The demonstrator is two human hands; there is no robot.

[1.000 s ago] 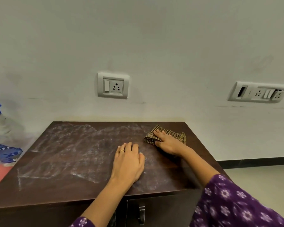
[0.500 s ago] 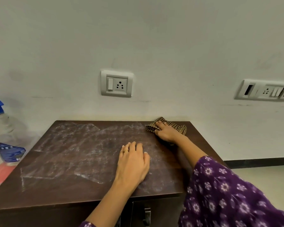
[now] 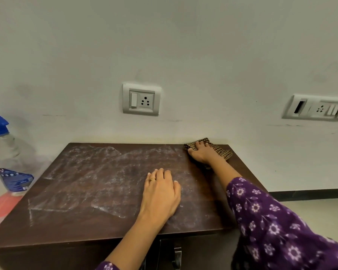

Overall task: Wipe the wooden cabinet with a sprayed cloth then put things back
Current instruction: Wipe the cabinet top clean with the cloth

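Wooden cabinet (image 3: 105, 191) fills the lower half of the view, its dark brown top streaked with pale, dusty smears from 9 o'clock across to the centre. The checked cloth (image 3: 219, 150) now lies at the cabinet's far corner at 1 o'clock, hard against the wall; half a second ago it sat a little nearer the middle of the back edge, and a second ago nearer still. The right hand (image 3: 202, 154) lies on top of it, fingers (image 3: 199, 146) spread flat and pressing down on the cloth rather than clenched round it, the arm stretched out farther than before in its purple flowered sleeve (image 3: 271, 221). The left hand (image 3: 160, 193) has stayed where it was, palm down and fingers loose on the bare wood just right of centre, holding nothing; a gold ring (image 3: 152, 179) shows on one finger.

Beside the cabinet at 9 o'clock stands a clear spray bottle (image 3: 10, 160) with a blue trigger head, on a pink surface (image 3: 2, 207), more of it in view than earlier. On the wall at 12 o'clock is a switch-and-socket plate (image 3: 141, 99); a wider plate (image 3: 318, 110) sits at 2 o'clock. Two dark door handles (image 3: 177, 256) show on the cabinet front at 6 o'clock.
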